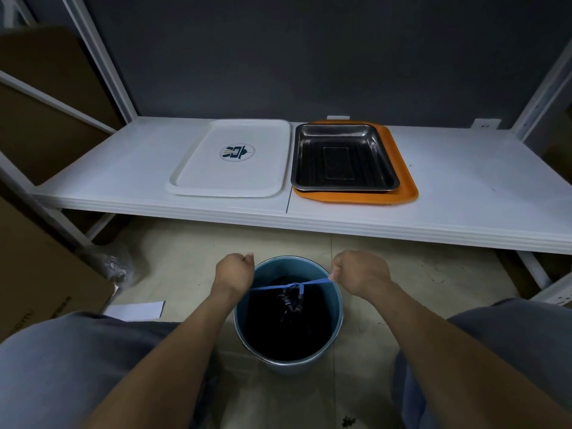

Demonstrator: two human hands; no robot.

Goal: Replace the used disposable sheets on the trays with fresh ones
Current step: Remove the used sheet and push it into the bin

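Note:
A blue bin stands on the floor between my knees, lined with a black bag gathered at its top. A blue drawstring is knotted over the gathered bag and stretched taut sideways. My left hand grips its left end and my right hand grips its right end, both fists over the bin's rim. On the white shelf lie a bare white tray with a round logo and a metal tray sitting on an orange tray. No sheets are visible on the trays.
Cardboard boxes stand at the left beside the shelf's white posts. A white paper lies on the floor near my left knee, with crumpled clear plastic behind it. A dark wall backs the shelf.

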